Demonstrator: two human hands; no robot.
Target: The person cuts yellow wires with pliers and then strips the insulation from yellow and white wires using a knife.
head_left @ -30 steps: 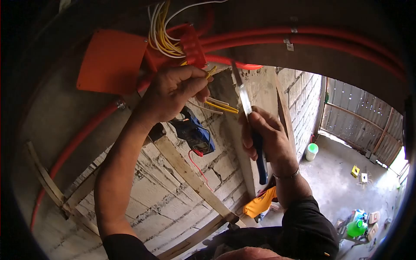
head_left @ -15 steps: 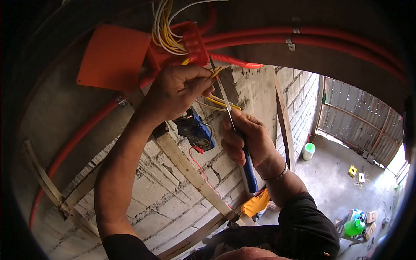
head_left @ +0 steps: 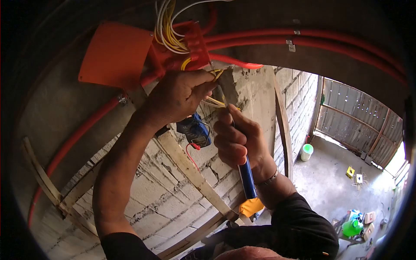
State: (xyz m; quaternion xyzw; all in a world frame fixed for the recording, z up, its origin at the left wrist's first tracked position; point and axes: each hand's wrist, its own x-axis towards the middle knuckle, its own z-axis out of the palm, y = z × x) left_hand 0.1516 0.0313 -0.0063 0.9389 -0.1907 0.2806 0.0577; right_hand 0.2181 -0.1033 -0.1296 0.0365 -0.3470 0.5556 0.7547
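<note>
Overhead, the left hand (head_left: 180, 97) pinches yellow wires (head_left: 215, 74) hanging from the red junction box (head_left: 182, 47) on the ceiling. Just beside it, the right hand (head_left: 238, 138) is closed around a blue-handled knife (head_left: 247, 177), whose blade touches the wires.

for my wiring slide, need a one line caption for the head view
Left hand pinches yellow wires below the red junction box; right hand grips a blue-handled knife.
</note>
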